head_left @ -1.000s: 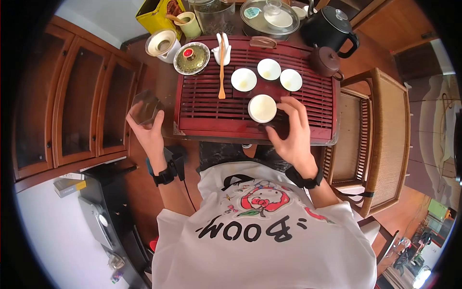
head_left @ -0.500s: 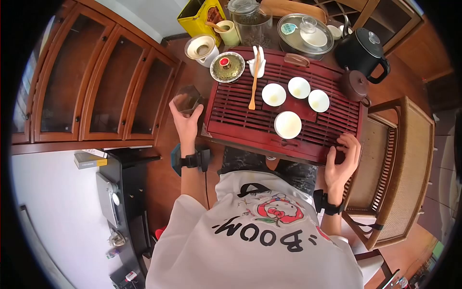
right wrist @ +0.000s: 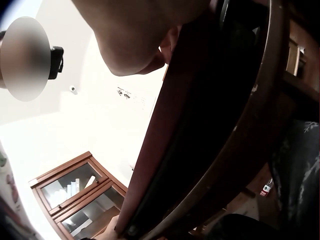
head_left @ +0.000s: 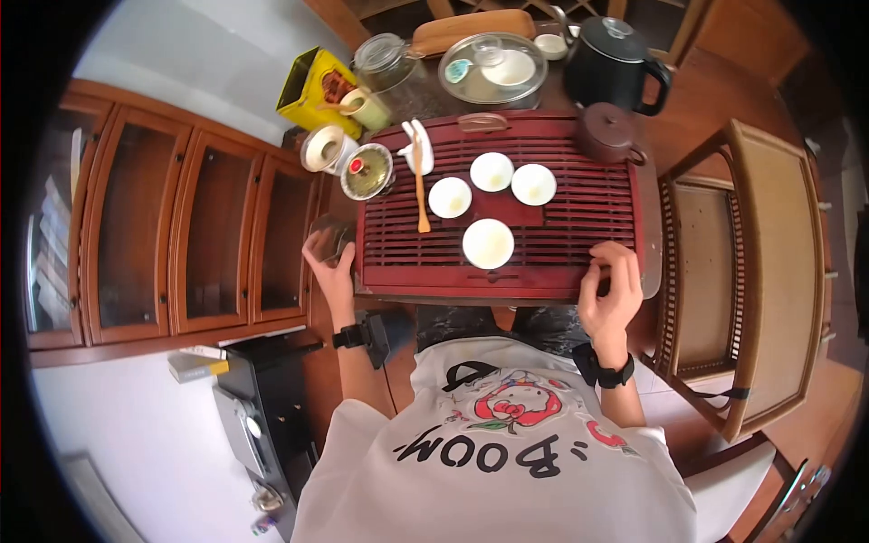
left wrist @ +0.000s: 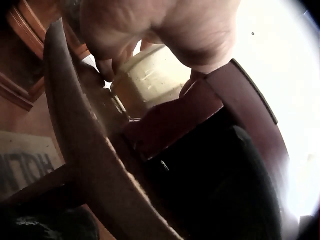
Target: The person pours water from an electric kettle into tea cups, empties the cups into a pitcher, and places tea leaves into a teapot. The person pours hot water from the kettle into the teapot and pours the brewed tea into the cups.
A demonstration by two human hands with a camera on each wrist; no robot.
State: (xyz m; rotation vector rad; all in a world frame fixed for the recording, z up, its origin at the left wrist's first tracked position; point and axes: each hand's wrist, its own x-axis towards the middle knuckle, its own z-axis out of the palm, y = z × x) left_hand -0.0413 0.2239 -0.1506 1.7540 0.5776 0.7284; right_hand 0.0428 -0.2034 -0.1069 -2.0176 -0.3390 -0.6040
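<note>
At the left end of the slatted red-brown tea tray (head_left: 425, 281), my left hand (head_left: 334, 277) grips a clear faceted glass cup (head_left: 331, 233), low beside the tray's edge. In the left wrist view that glass cup (left wrist: 150, 80) shows under the palm, fingers around it. My right hand (head_left: 613, 299) rests at the tray's front right corner, fingers loosely bent, holding nothing. A white cup (head_left: 489, 244) with pale liquid stands near the tray's front middle. Behind it are three smaller white teacups (head_left: 450, 197) (head_left: 491, 172) (head_left: 534, 185), each with a little pale liquid.
A wooden tea scoop (head_left: 422, 204) leans on a white hand-shaped rest (head_left: 422, 154). To its left are a patterned lidded bowl (head_left: 378, 185) and a strainer (head_left: 326, 149). A brown teapot (head_left: 608, 134) and black kettle (head_left: 611, 63) stand back right. A wicker chair (head_left: 778, 226) is at the right.
My right hand has left the front white cup and moved right to the tray's corner. My left hand keeps the glass cup and has come closer to the tray. The head view has shifted.
</note>
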